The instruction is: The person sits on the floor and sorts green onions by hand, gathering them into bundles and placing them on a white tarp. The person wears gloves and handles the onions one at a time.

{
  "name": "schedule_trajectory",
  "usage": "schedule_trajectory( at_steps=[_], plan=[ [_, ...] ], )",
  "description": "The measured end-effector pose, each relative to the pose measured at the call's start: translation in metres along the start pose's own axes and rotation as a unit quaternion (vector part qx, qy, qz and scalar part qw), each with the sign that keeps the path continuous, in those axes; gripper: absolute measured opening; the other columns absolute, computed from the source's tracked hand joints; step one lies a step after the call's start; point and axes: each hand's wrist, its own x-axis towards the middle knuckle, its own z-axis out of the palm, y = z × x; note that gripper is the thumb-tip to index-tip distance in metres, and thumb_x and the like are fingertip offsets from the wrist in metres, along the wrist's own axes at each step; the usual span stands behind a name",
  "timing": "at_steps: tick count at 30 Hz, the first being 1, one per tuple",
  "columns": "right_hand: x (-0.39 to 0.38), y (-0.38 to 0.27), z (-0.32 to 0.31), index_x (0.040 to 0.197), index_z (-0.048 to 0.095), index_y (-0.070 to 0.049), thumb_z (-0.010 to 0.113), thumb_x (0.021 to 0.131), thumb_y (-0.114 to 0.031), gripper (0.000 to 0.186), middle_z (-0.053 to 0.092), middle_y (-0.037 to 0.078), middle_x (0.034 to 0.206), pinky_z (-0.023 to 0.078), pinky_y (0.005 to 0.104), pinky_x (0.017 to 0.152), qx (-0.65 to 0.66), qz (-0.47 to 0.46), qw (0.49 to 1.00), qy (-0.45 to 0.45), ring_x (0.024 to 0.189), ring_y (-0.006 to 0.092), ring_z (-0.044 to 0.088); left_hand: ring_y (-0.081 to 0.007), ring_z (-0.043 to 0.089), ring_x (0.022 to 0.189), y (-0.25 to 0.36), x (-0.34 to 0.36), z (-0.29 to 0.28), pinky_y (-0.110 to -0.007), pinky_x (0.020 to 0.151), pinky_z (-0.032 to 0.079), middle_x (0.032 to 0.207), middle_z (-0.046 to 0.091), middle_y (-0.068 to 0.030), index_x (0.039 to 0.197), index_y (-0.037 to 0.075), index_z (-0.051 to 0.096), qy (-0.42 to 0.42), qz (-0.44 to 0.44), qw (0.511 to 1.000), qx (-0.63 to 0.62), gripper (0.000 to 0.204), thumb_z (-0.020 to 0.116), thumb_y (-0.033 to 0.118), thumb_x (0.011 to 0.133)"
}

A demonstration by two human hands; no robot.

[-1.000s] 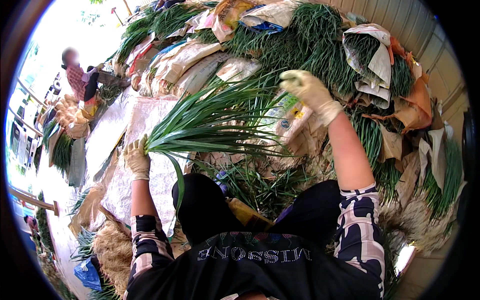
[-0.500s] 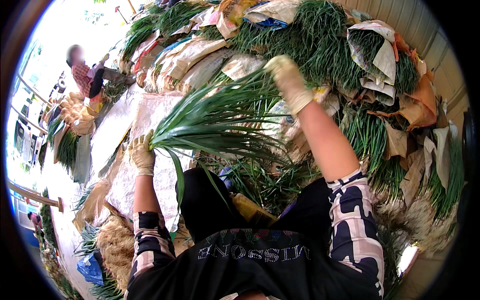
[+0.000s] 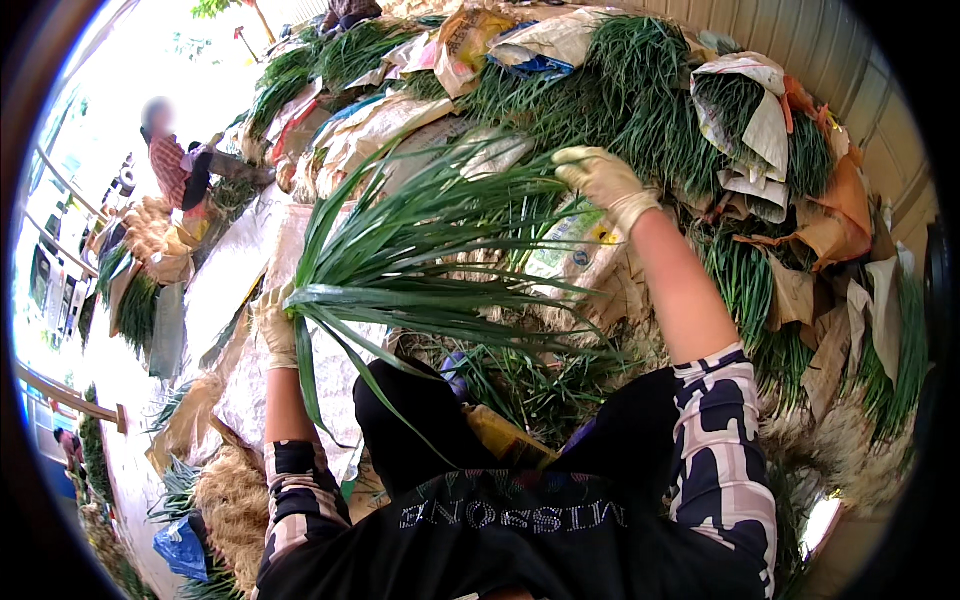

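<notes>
My left hand (image 3: 275,322), in a pale glove, is closed around the gathered end of a bunch of green onions (image 3: 420,285). Long dark green leaves fan out from it to the right, above my knees, and a few hang down. The bunch's lower end is hidden by the hand. At the upper leaf tips is my gloved right hand (image 3: 608,185), its fingers drawn together on the tips of some leaves. Other leaf ends spread loose below it. Loose green leaves (image 3: 540,385) lie on the ground between my knees.
Heaped green onions (image 3: 640,100) line the back and right side, partly wrapped in paper and woven sacks (image 3: 585,245). A pale sheet (image 3: 310,375) lies beneath my left arm. Root ends (image 3: 230,490) and a blue bag (image 3: 182,543) are at lower left. Another person (image 3: 170,160) sits far left.
My right hand has come lower and slightly right, from above the leaf tips. The leaves have fanned wider. My left hand keeps its hold, slightly lower.
</notes>
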Motion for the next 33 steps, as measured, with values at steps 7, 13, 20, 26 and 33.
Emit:
schedule_trajectory(
  at_steps=[7,13,20,26,33],
  plan=[
    [0.013,-0.007,0.022,0.095,0.059,-0.007,0.06,0.079,-0.027,0.026,0.06,0.012,0.089,0.044,0.033,0.072,0.022,-0.078,0.982,-0.172,0.08,0.0245,0.058,-0.0226,0.051,0.09,0.05,0.012,-0.023,-0.037,0.08,0.037,0.089,0.055,-0.0037,0.105,0.016,0.058,-0.018,0.045,0.992,0.114,0.038,0.056,0.024,0.068],
    [0.007,0.019,-0.024,0.081,0.058,-0.007,0.06,0.081,-0.027,0.02,0.058,0.0,0.073,0.038,0.0176,0.047,0.493,-0.044,0.869,-0.018,0.058,0.0042,0.048,-0.0289,0.054,0.086,0.045,-0.01,-0.035,-0.037,0.075,0.042,0.092,0.058,-0.0139,0.098,0.004,0.057,-0.06,-0.02,0.998,-0.003,0.025,0.055,0.012,0.074],
    [-0.019,0.059,-0.036,0.089,0.057,-0.009,0.049,0.087,-0.035,0.028,0.055,-0.002,0.068,0.033,0.0155,0.041,0.477,0.152,0.856,0.131,0.051,0.0032,0.046,-0.027,0.058,0.078,0.01,-0.025,-0.025,-0.035,0.069,0.045,0.079,0.061,-0.0137,0.086,0.005,0.061,-0.055,-0.09,0.992,-0.068,0.016,0.061,0.011,0.071],
    [-0.108,-0.002,0.067,0.137,0.014,-0.011,0.051,0.08,-0.046,0.077,0.014,0.014,0.142,0.019,0.0357,0.106,-0.098,-0.082,0.794,-0.594,0.128,0.028,0.022,-0.0215,0.059,0.069,0.009,-0.016,-0.013,-0.033,0.063,0.045,0.075,0.062,-0.01,0.087,0.006,0.061,-0.15,-0.232,0.956,-0.098,0.021,0.061,0.017,0.07],
    [-0.08,-0.032,0.05,0.088,0.064,-0.01,0.05,0.081,-0.048,0.041,0.062,0.015,0.083,0.043,0.0386,0.079,-0.065,-0.006,0.867,-0.493,0.083,0.0292,0.058,-0.0225,0.061,0.072,-0.018,-0.028,0.003,-0.034,0.066,0.046,0.079,0.064,-0.0108,0.088,0.006,0.062,-0.191,-0.273,0.933,-0.138,0.026,0.065,0.022,0.068]
  ],
)
